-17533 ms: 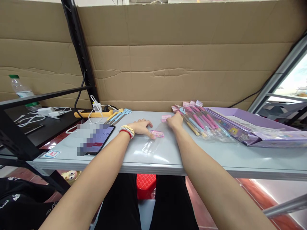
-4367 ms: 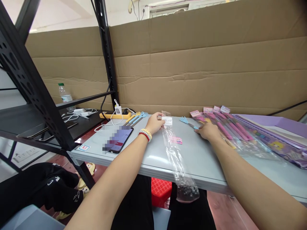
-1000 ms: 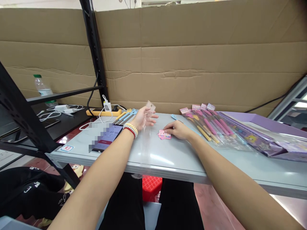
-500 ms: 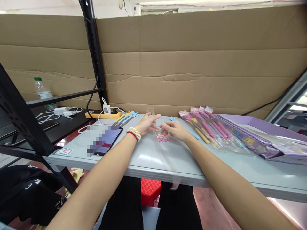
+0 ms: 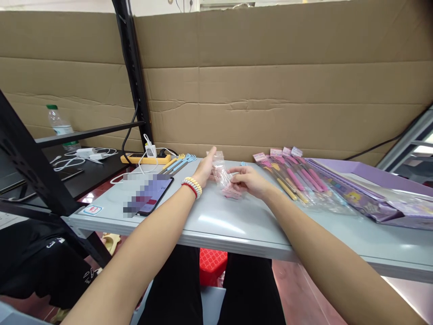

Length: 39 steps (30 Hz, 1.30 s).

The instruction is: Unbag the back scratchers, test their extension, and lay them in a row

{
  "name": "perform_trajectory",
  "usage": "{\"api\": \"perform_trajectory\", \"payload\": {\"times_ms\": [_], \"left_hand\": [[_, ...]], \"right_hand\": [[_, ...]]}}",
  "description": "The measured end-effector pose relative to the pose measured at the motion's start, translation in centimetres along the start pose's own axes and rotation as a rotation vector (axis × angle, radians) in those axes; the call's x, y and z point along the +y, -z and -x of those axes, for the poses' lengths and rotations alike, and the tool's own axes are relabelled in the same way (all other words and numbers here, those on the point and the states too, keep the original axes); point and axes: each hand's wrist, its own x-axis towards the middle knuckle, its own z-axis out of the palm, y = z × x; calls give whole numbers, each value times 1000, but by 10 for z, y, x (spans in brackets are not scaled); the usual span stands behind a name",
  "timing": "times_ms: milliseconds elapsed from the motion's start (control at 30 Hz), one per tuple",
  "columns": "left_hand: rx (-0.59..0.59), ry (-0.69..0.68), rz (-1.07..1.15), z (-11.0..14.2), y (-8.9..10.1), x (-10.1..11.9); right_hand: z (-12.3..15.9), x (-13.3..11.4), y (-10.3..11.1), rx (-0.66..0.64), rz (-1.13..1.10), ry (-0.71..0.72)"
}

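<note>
A crumpled clear plastic bag is bunched up between my hands over the table. My left hand holds its left side with the thumb pointing up; its other fingers are partly hidden behind the plastic. On the right side, my right hand has its thumb and fingers closed on the bag. A small pink card shows at the bag's lower end; whether it is inside or under the plastic, I cannot tell. Behind my right hand, the light-blue claw head of a back scratcher peeks out.
Yellow and blue back scratchers lie at the back left, near a phone and a yellow power strip. Several bagged back scratchers lie right of my hands, beside a purple box. A black shelf post rises at left.
The long clear bag that hung over the table's front edge is now gathered into a bunch between my hands. My right hand has closed on it.
</note>
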Motion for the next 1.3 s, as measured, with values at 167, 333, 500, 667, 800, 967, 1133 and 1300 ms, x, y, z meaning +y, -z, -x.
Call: {"api": "perform_trajectory", "payload": {"times_ms": [167,333,500,667,800,967,1133,1300], "left_hand": [[-37,-74,257,1,5,10],[255,-226,538,-4,18,20],[580,-335,620,-10,32,29],[637,-353,505,-10,29,31],[665,-269,443,-13,27,26],[203,-116,347,-6,22,21],[24,-62,140,1,16,17],[61,-35,-100,-1,16,11]], "right_hand": [[4,-4,6,-12,-10,8],[6,-5,16,-117,147,128],[0,0,30,197,299,231],[7,-8,34,407,810,479],[22,-21,34,251,1369,438],[57,-33,74,369,1549,395],[111,-46,157,965,1371,106],[160,-38,229,1209,1255,-306]]}}
